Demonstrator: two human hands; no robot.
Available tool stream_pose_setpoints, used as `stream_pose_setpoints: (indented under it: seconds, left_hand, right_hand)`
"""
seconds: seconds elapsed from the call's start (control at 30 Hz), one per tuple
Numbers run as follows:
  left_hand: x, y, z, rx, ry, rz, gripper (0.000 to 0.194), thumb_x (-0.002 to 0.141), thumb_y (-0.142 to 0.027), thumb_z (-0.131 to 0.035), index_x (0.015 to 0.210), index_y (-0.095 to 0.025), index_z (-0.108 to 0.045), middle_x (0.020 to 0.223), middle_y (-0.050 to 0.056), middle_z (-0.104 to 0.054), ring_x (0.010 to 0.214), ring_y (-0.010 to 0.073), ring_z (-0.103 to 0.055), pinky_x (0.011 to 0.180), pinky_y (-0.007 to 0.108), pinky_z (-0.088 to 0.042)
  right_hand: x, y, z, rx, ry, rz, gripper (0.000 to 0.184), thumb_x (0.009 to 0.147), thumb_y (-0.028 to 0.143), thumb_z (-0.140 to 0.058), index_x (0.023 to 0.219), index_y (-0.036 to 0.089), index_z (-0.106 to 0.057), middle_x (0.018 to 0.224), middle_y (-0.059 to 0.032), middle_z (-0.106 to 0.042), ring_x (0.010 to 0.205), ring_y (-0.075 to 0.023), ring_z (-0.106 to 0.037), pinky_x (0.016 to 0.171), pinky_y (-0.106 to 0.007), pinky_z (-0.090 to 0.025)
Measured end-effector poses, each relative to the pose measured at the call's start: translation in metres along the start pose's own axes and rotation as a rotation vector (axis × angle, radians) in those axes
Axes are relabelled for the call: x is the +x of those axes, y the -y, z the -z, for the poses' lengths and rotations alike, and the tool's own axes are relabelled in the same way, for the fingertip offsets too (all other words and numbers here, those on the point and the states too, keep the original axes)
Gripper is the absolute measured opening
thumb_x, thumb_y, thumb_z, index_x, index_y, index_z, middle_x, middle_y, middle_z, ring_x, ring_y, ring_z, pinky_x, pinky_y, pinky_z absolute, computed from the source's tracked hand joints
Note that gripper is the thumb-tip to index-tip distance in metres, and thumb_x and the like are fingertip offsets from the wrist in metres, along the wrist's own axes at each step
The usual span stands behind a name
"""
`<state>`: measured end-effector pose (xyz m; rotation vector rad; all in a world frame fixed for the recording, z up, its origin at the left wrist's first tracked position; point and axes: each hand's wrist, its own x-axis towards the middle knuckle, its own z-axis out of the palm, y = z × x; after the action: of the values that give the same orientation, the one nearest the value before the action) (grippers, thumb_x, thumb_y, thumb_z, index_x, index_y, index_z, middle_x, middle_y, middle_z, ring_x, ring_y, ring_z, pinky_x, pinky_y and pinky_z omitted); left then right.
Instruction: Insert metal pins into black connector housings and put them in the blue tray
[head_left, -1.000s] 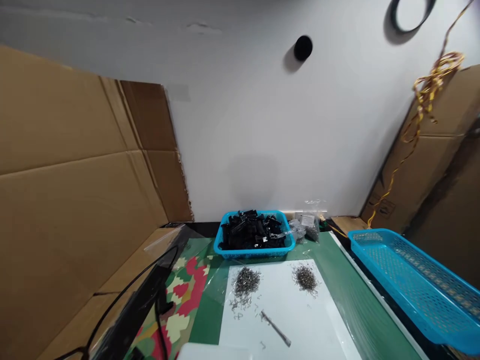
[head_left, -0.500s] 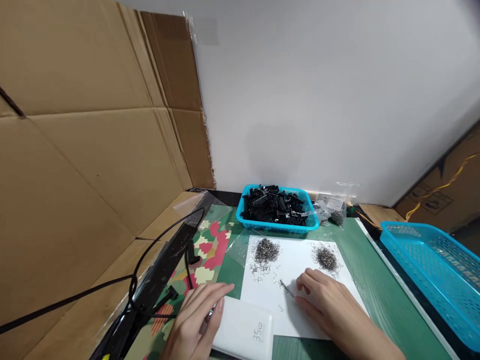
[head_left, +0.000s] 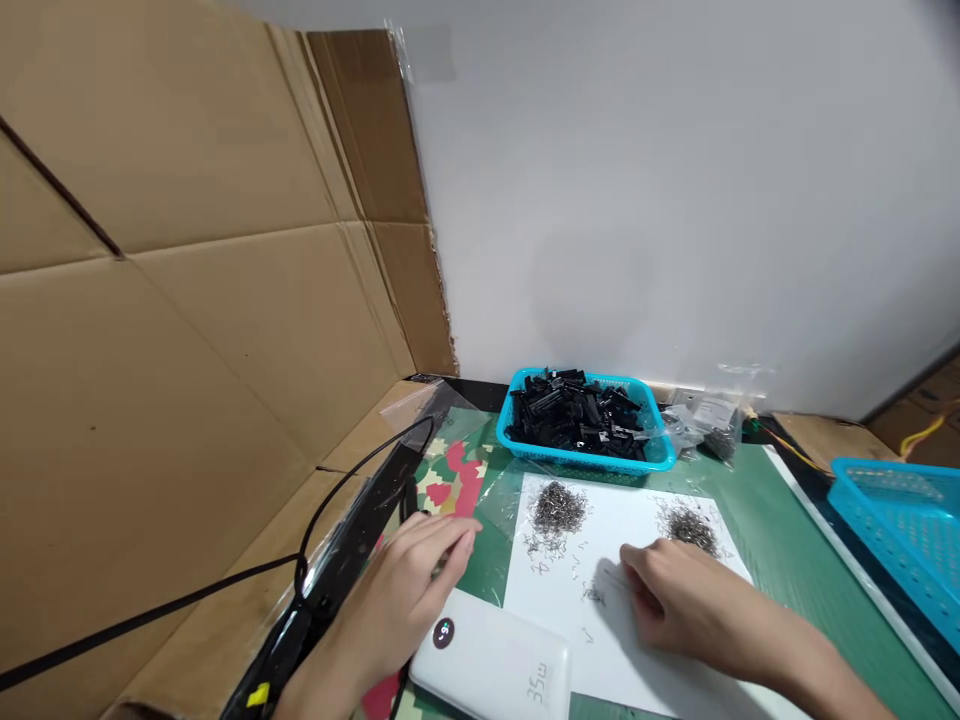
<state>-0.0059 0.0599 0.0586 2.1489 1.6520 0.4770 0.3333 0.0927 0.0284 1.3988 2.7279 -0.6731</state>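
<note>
My left hand [head_left: 409,590] lies flat with fingers stretched out on the patterned mat, between a black bar [head_left: 352,545] and a white power bank [head_left: 495,668]. My right hand [head_left: 675,600] rests on a white paper sheet [head_left: 551,600], fingers curled together and pressed down; what lies under them is hidden. On the sheet are two heaps of small metal parts, one on the left [head_left: 556,507] and one on the right [head_left: 690,528], with loose pieces between them. Behind the sheet stands a blue basket [head_left: 592,462] full of black plastic parts [head_left: 577,412].
Cardboard walls [head_left: 187,340] close off the left side. A black cable [head_left: 150,610] runs from the bar across the cardboard. Small plastic bags [head_left: 709,425] lie by the white wall. A second blue basket [head_left: 907,520] stands at the right edge of the green mat [head_left: 780,560].
The view has tilted down and turned left. Both hands came into view; the left hand slid forward past the power bank, and the right hand now covers the thin metal tool on the sheet.
</note>
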Motion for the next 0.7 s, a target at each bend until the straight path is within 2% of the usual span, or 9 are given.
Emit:
stream_pose_setpoints:
  seconds: [0.1, 0.17, 0.23, 0.27, 0.33, 0.47, 0.57, 0.63, 0.7]
  left_hand:
    - [0.028, -0.012, 0.017, -0.047, 0.035, -0.057, 0.039, 0.111, -0.037, -0.040, 0.103, -0.022, -0.075, 0.097, 0.003, -0.078, 0.093, 0.0196, -0.069, 0.092, 0.031, -0.049]
    - [0.049, -0.016, 0.024, -0.089, 0.032, -0.056, 0.040, 0.110, -0.038, -0.042, 0.097, -0.021, -0.075, 0.094, 0.002, -0.077, 0.093, 0.0197, -0.068, 0.088, 0.029, -0.049]
    - [0.070, -0.016, 0.024, -0.123, 0.039, -0.041, 0.045, 0.111, -0.042, -0.041, 0.088, -0.020, -0.073, 0.081, 0.000, -0.073, 0.080, 0.0173, -0.066, 0.084, 0.028, -0.048]
    - [0.079, -0.015, 0.022, -0.128, 0.036, -0.038, 0.048, 0.111, -0.043, -0.039, 0.085, -0.019, -0.071, 0.072, -0.001, -0.069, 0.070, 0.0157, -0.063, 0.082, 0.027, -0.048]
    - [0.092, -0.011, 0.012, -0.133, 0.040, -0.039, 0.049, 0.111, -0.042, -0.038, 0.084, -0.018, -0.070, 0.067, -0.002, -0.064, 0.062, 0.0142, -0.057, 0.073, 0.026, -0.045]
    - [0.095, -0.002, -0.012, -0.103, 0.044, -0.040, 0.042, 0.111, -0.038, -0.036, 0.101, -0.019, -0.073, 0.070, -0.002, -0.063, 0.064, 0.0150, -0.055, 0.061, 0.025, -0.036]
    - [0.088, 0.006, -0.025, -0.051, 0.066, -0.045, 0.039, 0.110, -0.035, -0.039, 0.097, -0.021, -0.072, 0.072, -0.001, -0.065, 0.066, 0.0165, -0.058, 0.063, 0.026, -0.033]
    - [0.084, 0.011, -0.029, -0.006, 0.076, -0.037, 0.036, 0.109, -0.034, -0.040, 0.098, -0.023, -0.072, 0.068, -0.001, -0.062, 0.064, 0.0178, -0.058, 0.062, 0.027, -0.030]
    - [0.084, 0.014, -0.031, 0.034, 0.084, -0.029, 0.036, 0.109, -0.034, -0.039, 0.095, -0.024, -0.071, 0.064, -0.002, -0.058, 0.061, 0.0183, -0.056, 0.061, 0.028, -0.028]
  right_hand:
    - [-0.001, -0.016, 0.000, 0.115, -0.003, -0.034, 0.015, 0.082, 0.008, -0.054, 0.077, 0.022, -0.052, 0.064, 0.0016, -0.056, 0.056, -0.0141, -0.047, 0.052, -0.028, -0.021]
    - [-0.002, -0.021, -0.005, 0.215, 0.003, -0.026, 0.016, 0.085, 0.008, -0.052, 0.087, 0.023, -0.058, 0.063, 0.0038, -0.056, 0.057, -0.0139, -0.049, 0.053, -0.026, -0.025]
    - [-0.003, -0.023, -0.014, 0.300, -0.012, -0.001, 0.024, 0.090, 0.010, -0.050, 0.105, 0.024, -0.063, 0.063, 0.0053, -0.057, 0.057, -0.0139, -0.050, 0.055, -0.025, -0.029]
    - [-0.004, -0.023, -0.020, 0.328, -0.040, 0.018, 0.028, 0.093, 0.011, -0.049, 0.114, 0.024, -0.063, 0.064, 0.0054, -0.058, 0.057, -0.0138, -0.051, 0.056, -0.025, -0.031]
    - [-0.004, -0.022, -0.031, 0.354, -0.134, 0.068, 0.033, 0.100, 0.015, -0.046, 0.128, 0.023, -0.061, 0.067, 0.0040, -0.062, 0.055, -0.0133, -0.053, 0.057, -0.025, -0.034]
    - [0.000, -0.020, -0.050, 0.303, -0.373, 0.207, 0.038, 0.103, 0.013, -0.044, 0.139, 0.019, -0.055, 0.069, 0.0011, -0.067, 0.051, -0.0132, -0.057, 0.053, -0.026, -0.035]
    - [0.004, -0.019, -0.054, 0.227, -0.504, 0.320, 0.042, 0.100, 0.008, -0.044, 0.139, 0.018, -0.057, 0.071, -0.0014, -0.068, 0.053, -0.0147, -0.059, 0.051, -0.027, -0.037]
    - [0.004, -0.016, -0.054, 0.241, -0.583, 0.357, 0.038, 0.100, 0.009, -0.045, 0.132, 0.019, -0.063, 0.079, -0.0059, -0.072, 0.061, -0.0176, -0.066, 0.053, -0.028, -0.044]
    - [0.004, -0.012, -0.052, 0.369, -0.662, 0.319, 0.035, 0.103, 0.012, -0.044, 0.127, 0.021, -0.068, 0.092, -0.0109, -0.077, 0.075, -0.0212, -0.073, 0.060, -0.030, -0.054]
